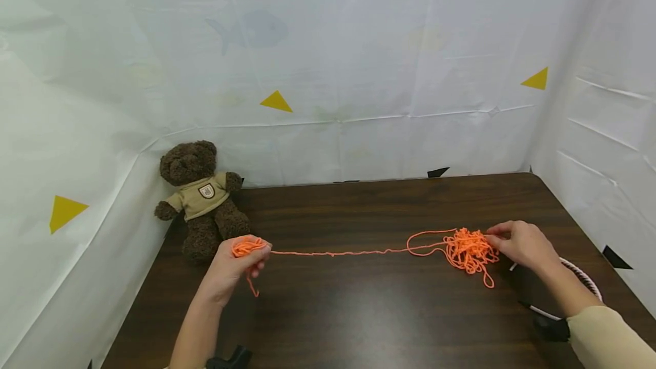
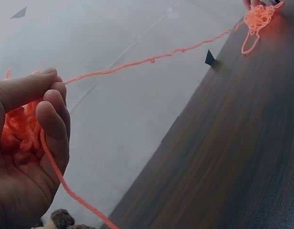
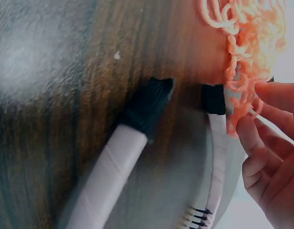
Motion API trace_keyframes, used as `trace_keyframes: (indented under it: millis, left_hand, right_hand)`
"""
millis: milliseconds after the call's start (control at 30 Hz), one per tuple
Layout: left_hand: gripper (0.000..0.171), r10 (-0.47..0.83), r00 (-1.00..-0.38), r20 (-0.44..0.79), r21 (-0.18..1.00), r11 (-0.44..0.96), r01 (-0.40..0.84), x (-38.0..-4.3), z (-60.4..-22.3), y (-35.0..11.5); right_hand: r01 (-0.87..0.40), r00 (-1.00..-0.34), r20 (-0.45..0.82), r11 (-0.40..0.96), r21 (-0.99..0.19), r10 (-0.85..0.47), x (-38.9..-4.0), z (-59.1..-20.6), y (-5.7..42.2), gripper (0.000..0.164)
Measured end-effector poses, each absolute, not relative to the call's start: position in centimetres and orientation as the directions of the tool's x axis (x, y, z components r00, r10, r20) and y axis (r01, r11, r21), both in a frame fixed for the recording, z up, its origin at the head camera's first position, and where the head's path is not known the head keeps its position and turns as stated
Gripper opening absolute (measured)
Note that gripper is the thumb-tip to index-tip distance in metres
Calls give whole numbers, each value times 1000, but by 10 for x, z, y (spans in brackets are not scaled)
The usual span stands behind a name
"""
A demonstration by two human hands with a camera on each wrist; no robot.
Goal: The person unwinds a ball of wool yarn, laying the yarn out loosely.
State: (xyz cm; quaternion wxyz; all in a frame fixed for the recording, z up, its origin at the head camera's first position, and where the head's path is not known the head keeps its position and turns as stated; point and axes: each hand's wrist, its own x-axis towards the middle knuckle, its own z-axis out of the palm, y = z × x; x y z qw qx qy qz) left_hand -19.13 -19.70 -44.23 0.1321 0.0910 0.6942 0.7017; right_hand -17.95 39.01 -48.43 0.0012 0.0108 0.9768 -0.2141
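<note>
A bundle of orange yarn (image 1: 247, 246) lies wound in the curled fingers of my left hand (image 1: 230, 269), and a loose tail dangles below it. From the thumb and fingertips a single strand (image 2: 120, 67) runs taut, with small kinks, across to the right. It leads into a tangled heap of the same yarn (image 1: 471, 252), with loops spreading out from it. My right hand (image 1: 525, 244) pinches the heap's right edge between thumb and forefinger (image 3: 247, 133); the other fingers are bent. Yarn deep in the left palm is partly hidden.
A brown teddy bear (image 1: 205, 201) in a tan shirt sits at the table's back left, just behind my left hand. Under my right forearm lies a pale curved band (image 3: 109, 176) with black ends and dark-tipped teeth. White sheeting (image 1: 359, 73) borders the dark wooden table (image 1: 359, 312).
</note>
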Motion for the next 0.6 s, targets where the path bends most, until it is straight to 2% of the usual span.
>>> trace_keyframes:
  millis: [133, 267, 433, 600]
  left_hand:
    - [26, 317, -947, -56, 998, -1, -59, -191, -442, -194]
    - [25, 319, -946, -57, 998, 3, -59, -191, -441, -191]
    - [22, 342, -939, -43, 999, 1, -45, -191, -440, -185]
    - [20, 373, -927, -23, 1000, 4, -23, -191, -440, -175]
  right_hand:
    - [68, -997, -6, 916, -396, 71, -180, -478, 386, 41]
    - [56, -984, 133, 921, -386, 115, -179, -470, 372, 42]
    - [-117, -940, 341, 905, -409, 33, -177, -458, 333, 35]
    - [-364, -899, 405, 802, -474, -169, -175, -450, 270, 34]
